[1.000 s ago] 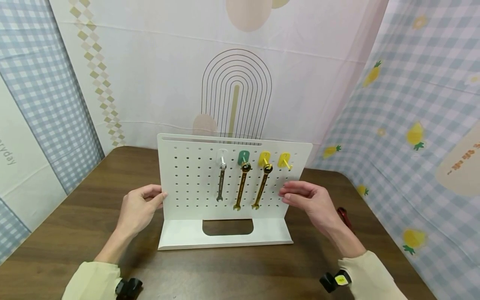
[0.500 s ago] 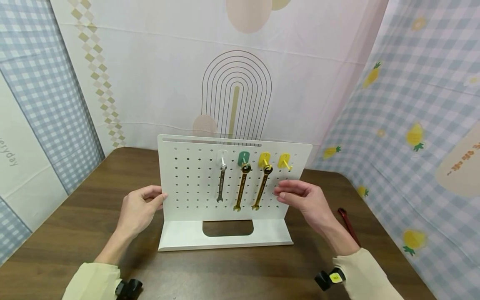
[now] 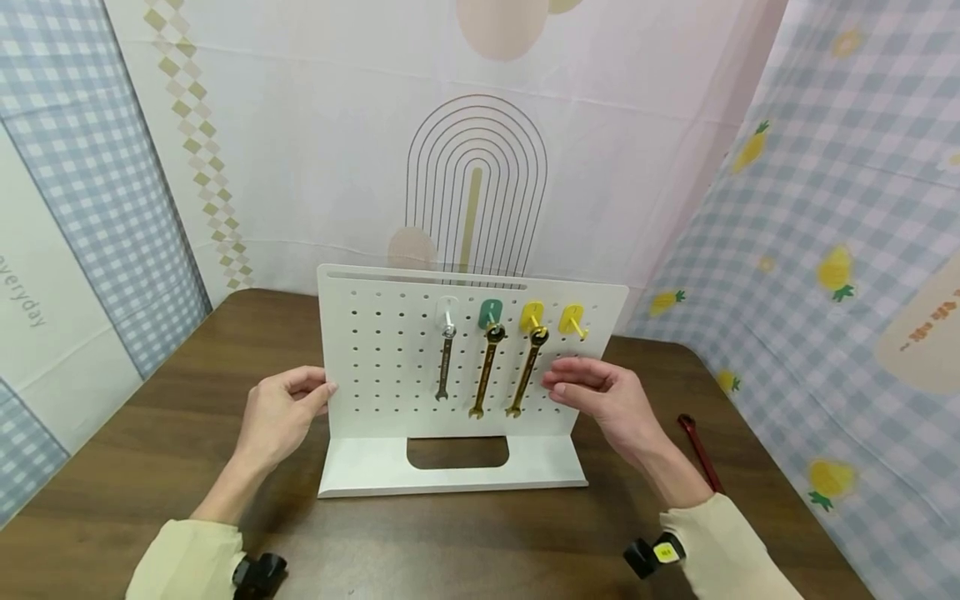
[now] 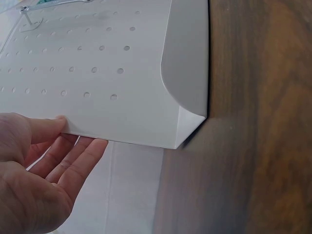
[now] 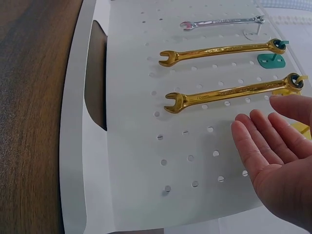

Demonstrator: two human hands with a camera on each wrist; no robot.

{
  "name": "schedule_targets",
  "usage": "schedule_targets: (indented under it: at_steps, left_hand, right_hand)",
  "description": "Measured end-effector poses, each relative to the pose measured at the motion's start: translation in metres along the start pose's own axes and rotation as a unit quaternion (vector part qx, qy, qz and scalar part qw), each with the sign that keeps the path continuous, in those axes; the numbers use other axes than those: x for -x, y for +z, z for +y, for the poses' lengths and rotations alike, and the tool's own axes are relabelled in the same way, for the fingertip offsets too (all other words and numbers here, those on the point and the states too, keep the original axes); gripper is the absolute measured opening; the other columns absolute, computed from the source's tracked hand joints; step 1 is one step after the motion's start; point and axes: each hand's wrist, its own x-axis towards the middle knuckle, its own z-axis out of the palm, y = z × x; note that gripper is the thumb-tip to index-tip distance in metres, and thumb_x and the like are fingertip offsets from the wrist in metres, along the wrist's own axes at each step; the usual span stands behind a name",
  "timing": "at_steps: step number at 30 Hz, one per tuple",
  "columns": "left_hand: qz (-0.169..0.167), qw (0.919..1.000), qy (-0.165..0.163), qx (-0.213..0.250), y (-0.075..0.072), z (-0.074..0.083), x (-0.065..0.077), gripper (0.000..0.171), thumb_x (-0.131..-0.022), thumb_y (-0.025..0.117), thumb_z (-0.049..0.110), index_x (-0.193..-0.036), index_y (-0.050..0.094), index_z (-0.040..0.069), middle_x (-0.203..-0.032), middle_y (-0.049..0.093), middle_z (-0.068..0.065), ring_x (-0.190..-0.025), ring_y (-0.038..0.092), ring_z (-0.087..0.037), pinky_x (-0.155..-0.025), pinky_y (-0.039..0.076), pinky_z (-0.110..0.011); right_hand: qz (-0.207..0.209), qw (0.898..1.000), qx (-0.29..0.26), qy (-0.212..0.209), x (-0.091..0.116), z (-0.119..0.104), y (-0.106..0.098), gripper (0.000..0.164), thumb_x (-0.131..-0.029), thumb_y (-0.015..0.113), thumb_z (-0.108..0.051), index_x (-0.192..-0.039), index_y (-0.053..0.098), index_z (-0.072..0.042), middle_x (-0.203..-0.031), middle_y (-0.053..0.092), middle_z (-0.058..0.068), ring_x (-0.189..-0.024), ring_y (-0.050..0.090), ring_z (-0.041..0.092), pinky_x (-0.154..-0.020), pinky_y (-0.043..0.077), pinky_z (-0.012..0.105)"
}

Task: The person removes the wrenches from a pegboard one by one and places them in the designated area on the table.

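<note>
A white pegboard stand (image 3: 382, 367) faces me on the table. My left hand (image 3: 281, 417) pinches its left edge, thumb on the front face and fingers behind, as the left wrist view shows too. Three wrenches hang from hooks: a small silver wrench (image 3: 444, 367), a gold wrench (image 3: 486, 375) on the green hook (image 3: 491, 312), and another gold wrench (image 3: 528, 375) on a yellow hook (image 3: 532, 314). The rightmost yellow hook (image 3: 572, 318) bears nothing. My right hand (image 3: 607, 400) is held with fingers extended in front of the board, just right of the nearest gold wrench (image 5: 234, 93), and holds nothing.
A red wrench (image 3: 701, 454) lies on the brown table (image 3: 450, 550), to the right of my right forearm. Printed cloth (image 3: 315, 125) hangs behind the table and along both sides. The stand's base has a cut-out slot (image 3: 457, 452).
My right hand has moved slightly left along the board toward the nearest gold wrench, uncovering more of the red wrench. The left hand keeps its grip on the edge.
</note>
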Motion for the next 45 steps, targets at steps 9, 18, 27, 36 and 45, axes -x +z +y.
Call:
schedule_targets:
  at_steps: [9, 18, 27, 36, 45]
  left_hand:
    - [0.003, 1.0000, 0.006, 0.001, 0.000, 0.000, -0.001, 0.022, -0.101, 0.074, 0.017, -0.113, 0.077, -0.001, -0.099, 0.079, -0.017, -0.079, 0.078, -0.019, -0.067, 0.057, -0.015]
    - [0.002, 1.0000, 0.007, 0.001, -0.001, -0.001, -0.001, 0.022, -0.101, 0.074, 0.017, -0.114, 0.076, -0.001, -0.098, 0.079, -0.017, -0.080, 0.078, -0.021, -0.067, 0.058, -0.015]
    - [0.002, 1.0000, 0.005, -0.003, -0.001, -0.001, -0.001, 0.022, -0.101, 0.074, 0.018, -0.113, 0.077, 0.000, -0.098, 0.079, -0.015, -0.080, 0.078, -0.018, -0.067, 0.057, -0.016]
    - [0.003, 1.0000, 0.009, 0.002, 0.000, 0.000, -0.001, 0.020, -0.101, 0.074, 0.017, -0.112, 0.077, 0.000, -0.097, 0.079, -0.016, -0.081, 0.079, -0.022, -0.067, 0.058, -0.016]
    - [0.001, 1.0000, 0.007, 0.003, 0.000, 0.000, -0.001, 0.020, -0.101, 0.074, 0.016, -0.112, 0.077, 0.000, -0.097, 0.079, -0.015, -0.081, 0.079, -0.023, -0.067, 0.058, -0.016]
  right_hand:
    - [-0.004, 1.000, 0.007, -0.004, -0.005, 0.000, 0.004, 0.043, -0.096, 0.075, 0.000, -0.134, 0.061, 0.013, -0.112, 0.080, 0.003, -0.111, 0.077, 0.024, -0.095, 0.062, 0.031]
    - [-0.009, 1.000, -0.006, -0.008, -0.009, -0.003, 0.010, 0.043, -0.095, 0.074, 0.002, -0.135, 0.060, 0.013, -0.111, 0.080, -0.001, -0.111, 0.077, 0.024, -0.095, 0.062, 0.032]
    - [-0.012, 1.000, -0.022, -0.012, -0.012, -0.001, 0.015, 0.040, -0.095, 0.073, 0.004, -0.133, 0.064, 0.007, -0.110, 0.079, -0.004, -0.104, 0.077, 0.016, -0.096, 0.062, 0.036]
    - [-0.008, 1.000, -0.029, -0.007, -0.015, -0.001, 0.018, 0.040, -0.093, 0.074, 0.006, -0.132, 0.065, 0.006, -0.108, 0.079, -0.005, -0.104, 0.076, 0.013, -0.093, 0.062, 0.030]
    - [-0.012, 0.999, -0.031, 0.010, -0.018, -0.002, 0.021, 0.039, -0.094, 0.075, 0.004, -0.132, 0.064, 0.006, -0.113, 0.080, -0.002, -0.104, 0.076, 0.010, -0.093, 0.062, 0.028]
